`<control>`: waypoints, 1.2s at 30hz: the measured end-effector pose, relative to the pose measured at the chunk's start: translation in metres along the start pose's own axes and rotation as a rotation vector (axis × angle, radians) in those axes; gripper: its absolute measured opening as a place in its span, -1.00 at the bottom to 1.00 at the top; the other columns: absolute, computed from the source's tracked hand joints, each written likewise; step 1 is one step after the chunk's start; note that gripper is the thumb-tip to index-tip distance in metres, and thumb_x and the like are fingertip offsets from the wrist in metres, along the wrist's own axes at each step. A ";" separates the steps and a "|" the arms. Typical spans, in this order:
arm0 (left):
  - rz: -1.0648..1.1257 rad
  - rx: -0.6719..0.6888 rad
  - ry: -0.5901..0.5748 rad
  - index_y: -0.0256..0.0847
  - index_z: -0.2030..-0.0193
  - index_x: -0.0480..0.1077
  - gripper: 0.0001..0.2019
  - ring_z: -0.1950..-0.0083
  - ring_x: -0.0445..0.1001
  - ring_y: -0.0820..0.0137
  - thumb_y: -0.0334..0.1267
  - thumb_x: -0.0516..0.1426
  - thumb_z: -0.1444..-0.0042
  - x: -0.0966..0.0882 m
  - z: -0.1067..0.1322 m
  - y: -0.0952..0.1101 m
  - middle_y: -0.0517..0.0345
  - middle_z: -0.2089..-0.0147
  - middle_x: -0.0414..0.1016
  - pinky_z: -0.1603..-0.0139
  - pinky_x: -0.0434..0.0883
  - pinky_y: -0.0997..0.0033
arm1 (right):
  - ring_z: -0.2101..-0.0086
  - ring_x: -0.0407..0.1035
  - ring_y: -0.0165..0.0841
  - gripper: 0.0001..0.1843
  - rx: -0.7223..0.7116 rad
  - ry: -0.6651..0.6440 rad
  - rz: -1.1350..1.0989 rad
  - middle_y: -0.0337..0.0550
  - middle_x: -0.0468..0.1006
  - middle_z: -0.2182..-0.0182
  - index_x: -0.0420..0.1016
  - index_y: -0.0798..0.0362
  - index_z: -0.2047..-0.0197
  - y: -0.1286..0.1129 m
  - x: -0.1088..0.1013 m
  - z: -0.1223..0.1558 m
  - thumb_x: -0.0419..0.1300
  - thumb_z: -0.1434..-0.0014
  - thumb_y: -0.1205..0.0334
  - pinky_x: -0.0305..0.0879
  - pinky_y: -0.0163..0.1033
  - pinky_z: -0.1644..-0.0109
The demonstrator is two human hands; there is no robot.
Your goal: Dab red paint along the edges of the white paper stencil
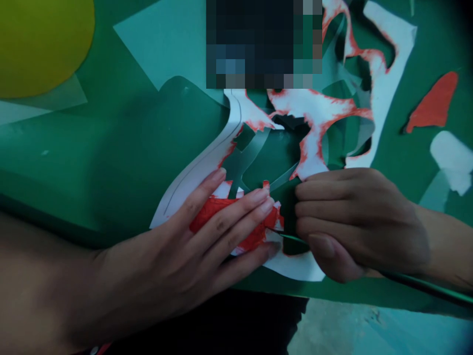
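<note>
My left hand (218, 231) lies flat with its fingers spread, pressing on a red-painted paper piece (251, 241) with ragged white edges. Under and around that piece is a white paper sheet (195, 170) full of cut-out holes, their rims smeared red. My right hand (343, 222) is closed around a thin paintbrush (424, 284). Its long dark handle sticks out behind the hand to the right. The fine tip meets the red piece beside my left fingertips.
A green table (148, 148) carries it all, its front edge close to my body. A yellow round piece (44, 44) lies at the far left, a red paper piece (434, 106) and a white scrap (449, 158) at the right. A pale sheet (166, 39) lies behind. A blurred block hides the top middle.
</note>
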State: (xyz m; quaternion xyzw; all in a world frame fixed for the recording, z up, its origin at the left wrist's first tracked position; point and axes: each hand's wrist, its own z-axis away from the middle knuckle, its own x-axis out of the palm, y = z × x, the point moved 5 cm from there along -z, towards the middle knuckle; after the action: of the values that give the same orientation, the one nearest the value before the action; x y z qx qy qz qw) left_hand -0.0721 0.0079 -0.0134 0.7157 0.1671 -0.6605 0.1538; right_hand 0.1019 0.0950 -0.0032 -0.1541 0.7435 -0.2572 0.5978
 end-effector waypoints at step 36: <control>-0.008 0.005 -0.005 -0.39 -0.59 0.12 -0.23 -0.59 0.21 -0.25 0.01 0.05 -0.35 0.000 0.002 0.001 -0.32 -0.55 0.26 -0.48 0.34 -0.48 | 0.46 -0.01 -0.28 -0.60 -0.026 -0.010 -0.058 -0.29 0.18 0.55 0.15 -0.09 0.45 -0.001 -0.004 0.003 -0.01 -0.44 0.43 -0.04 -0.03 0.36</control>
State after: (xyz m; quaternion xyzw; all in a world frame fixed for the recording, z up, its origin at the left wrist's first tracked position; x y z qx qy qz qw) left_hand -0.0735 0.0064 -0.0138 0.7138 0.1679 -0.6632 0.1499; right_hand 0.1062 0.0961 0.0001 -0.1846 0.7390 -0.2640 0.5917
